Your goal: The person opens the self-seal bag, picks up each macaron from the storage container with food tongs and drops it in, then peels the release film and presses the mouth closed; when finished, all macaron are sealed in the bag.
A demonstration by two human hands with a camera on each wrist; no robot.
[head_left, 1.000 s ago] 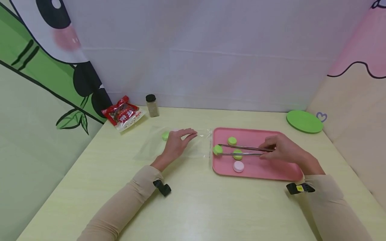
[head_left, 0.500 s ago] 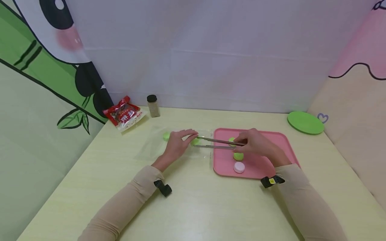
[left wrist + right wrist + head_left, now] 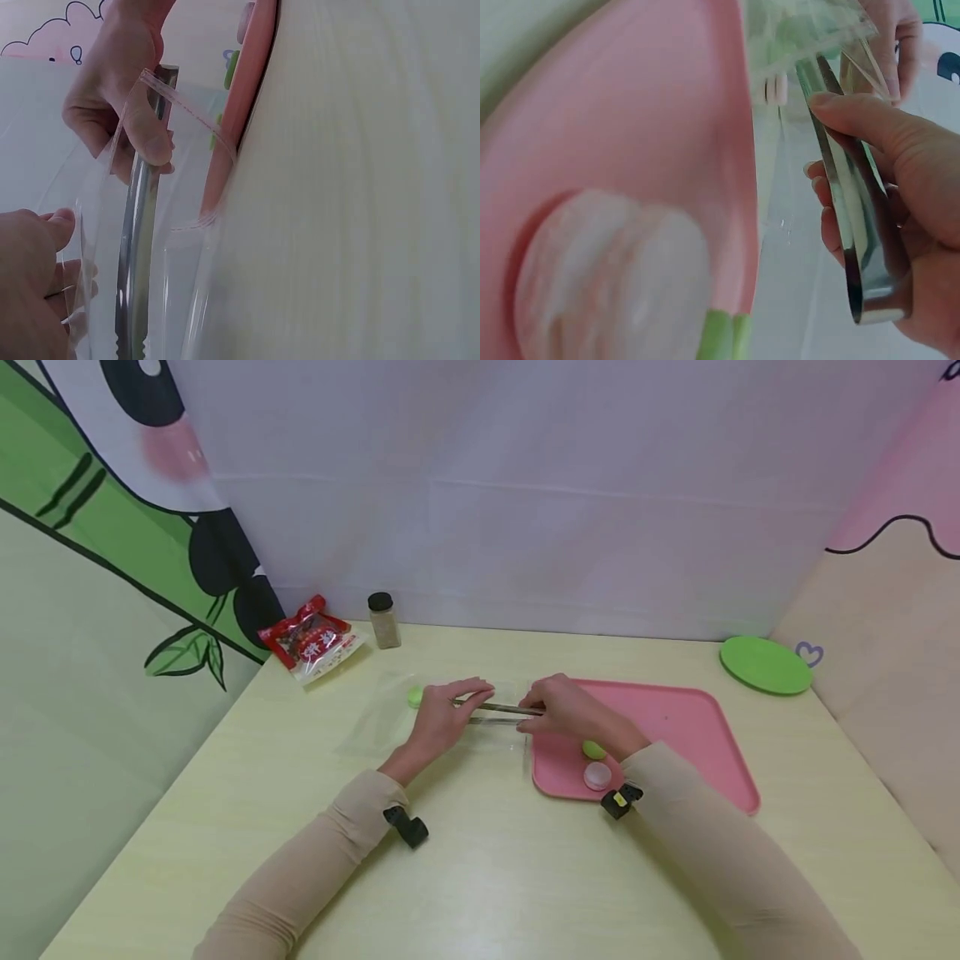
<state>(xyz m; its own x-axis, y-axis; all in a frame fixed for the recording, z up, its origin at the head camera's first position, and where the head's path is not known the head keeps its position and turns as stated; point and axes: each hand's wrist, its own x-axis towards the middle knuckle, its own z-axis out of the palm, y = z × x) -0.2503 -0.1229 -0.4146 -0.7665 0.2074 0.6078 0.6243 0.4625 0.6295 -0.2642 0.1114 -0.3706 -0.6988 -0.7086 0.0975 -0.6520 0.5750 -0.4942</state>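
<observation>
Tongs, one pair, two hands, one bag

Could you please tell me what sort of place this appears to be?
Probably a staged recording corner: a pale table stands before a cartoon-printed backdrop, and the person wears a small black camera on each wrist.

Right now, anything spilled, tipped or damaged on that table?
Nothing stands out. The bottle stands upright, the pink tray lies flat, and the tongs in the right hand reach into the clear bag; no spill or tear shows.
</observation>
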